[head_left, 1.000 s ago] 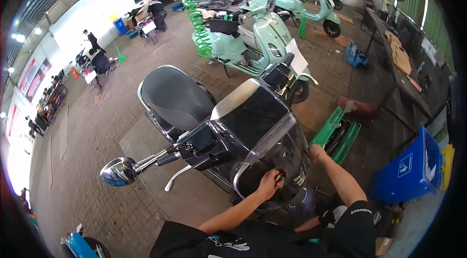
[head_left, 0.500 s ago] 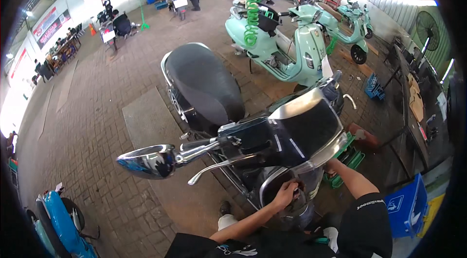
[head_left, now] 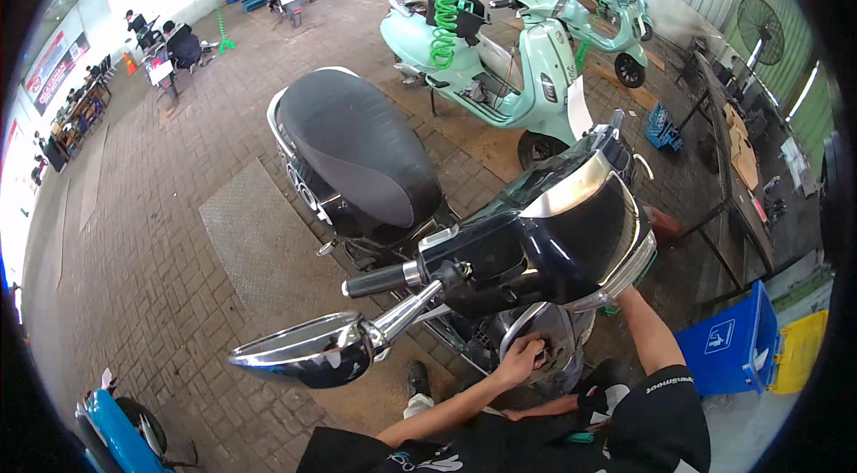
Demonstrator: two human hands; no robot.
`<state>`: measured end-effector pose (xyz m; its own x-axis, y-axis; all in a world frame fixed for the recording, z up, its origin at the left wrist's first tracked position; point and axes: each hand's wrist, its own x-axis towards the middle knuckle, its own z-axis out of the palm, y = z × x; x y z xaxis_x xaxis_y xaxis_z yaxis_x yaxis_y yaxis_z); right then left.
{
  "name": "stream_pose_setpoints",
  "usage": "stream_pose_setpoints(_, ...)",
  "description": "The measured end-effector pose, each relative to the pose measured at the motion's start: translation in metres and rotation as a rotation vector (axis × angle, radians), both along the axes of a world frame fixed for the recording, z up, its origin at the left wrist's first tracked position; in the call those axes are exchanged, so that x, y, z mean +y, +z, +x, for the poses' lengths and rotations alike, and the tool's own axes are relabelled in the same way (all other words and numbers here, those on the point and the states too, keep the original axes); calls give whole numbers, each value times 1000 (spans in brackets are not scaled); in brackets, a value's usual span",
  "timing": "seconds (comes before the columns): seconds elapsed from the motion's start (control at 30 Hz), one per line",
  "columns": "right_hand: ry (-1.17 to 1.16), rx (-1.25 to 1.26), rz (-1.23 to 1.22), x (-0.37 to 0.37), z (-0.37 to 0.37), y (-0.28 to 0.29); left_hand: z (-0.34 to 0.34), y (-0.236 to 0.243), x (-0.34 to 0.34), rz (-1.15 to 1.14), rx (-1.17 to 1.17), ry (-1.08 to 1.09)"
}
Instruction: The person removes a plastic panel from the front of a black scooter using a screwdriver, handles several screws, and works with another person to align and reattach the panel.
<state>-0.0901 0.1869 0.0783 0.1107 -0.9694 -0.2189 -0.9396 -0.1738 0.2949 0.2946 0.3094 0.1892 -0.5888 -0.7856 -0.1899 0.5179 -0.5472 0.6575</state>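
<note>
A dark blue scooter (head_left: 571, 232) with a black seat (head_left: 357, 147) stands right under me, its chrome mirror (head_left: 303, 352) and handlebar grip (head_left: 375, 279) pointing left. My left hand (head_left: 522, 355) is low at the scooter's front, fingers curled against a dark part inside a chrome-rimmed opening (head_left: 544, 330). What it grips is too small to make out. My right forearm (head_left: 647, 339) reaches up under the front cowl's chrome edge (head_left: 625, 272), and the cowl hides that hand.
A mint-green scooter (head_left: 500, 71) with a green coiled hose (head_left: 444, 0) stands behind, with more scooters further back. Blue (head_left: 728, 348) and yellow (head_left: 794, 352) bins are at the right beside a long workbench (head_left: 741, 152). People sit at the far left. A blue vehicle part (head_left: 112, 433) is at the lower left.
My view has swung and come closer over the handlebar, so the scooter looks larger. Both arms stay at the scooter's front, with the left hand still low by the chrome-rimmed opening.
</note>
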Motion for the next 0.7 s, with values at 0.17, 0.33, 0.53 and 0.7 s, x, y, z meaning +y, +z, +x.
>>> stream_pose_setpoints(0.17,-55,-167,-71,-15,11,6,22,12,0,-26,-69,-23)
stream_pose_setpoints(0.33,-289,-901,-301,33,-77,-33,82,20,-4,-58,-182,-196)
stream_pose_setpoints(0.53,27,88,-249,-4,23,1,203,-53,30,288,-718,297)
stream_pose_setpoints(0.7,103,-148,113,-9,9,27,272,-159,90,527,-933,400)
